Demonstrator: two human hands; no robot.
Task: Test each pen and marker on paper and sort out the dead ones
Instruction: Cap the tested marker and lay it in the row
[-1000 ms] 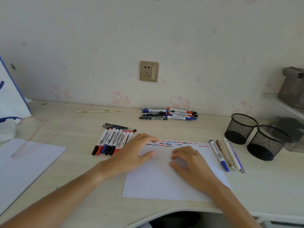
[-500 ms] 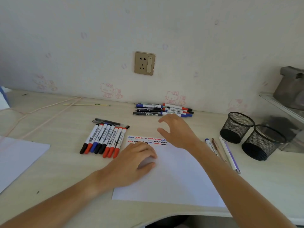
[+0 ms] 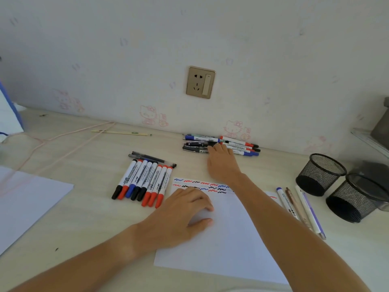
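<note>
Two rows of short squiggles in blue, red and black are seen along the top edge of the paper point(image 3: 221, 234), so a good part of the testing is judged done. Eight capped markers point(image 3: 143, 182) are laid side by side just left of the sheet, with a couple of dark pens behind them; four more pens point(image 3: 299, 207) are laid just beside its right edge. Which group counts as dead cannot be told. A heap of pens and markers by the wall point(image 3: 221, 145) is judged still untested. It is reached by the right hand point(image 3: 223, 163), whose fingertips are touching the heap; whether one is pinched cannot be told. The sheet is held down by the left hand point(image 3: 185, 213), fingers loosely curled. Both mesh cups point(image 3: 321, 173) appear unfilled.
</note>
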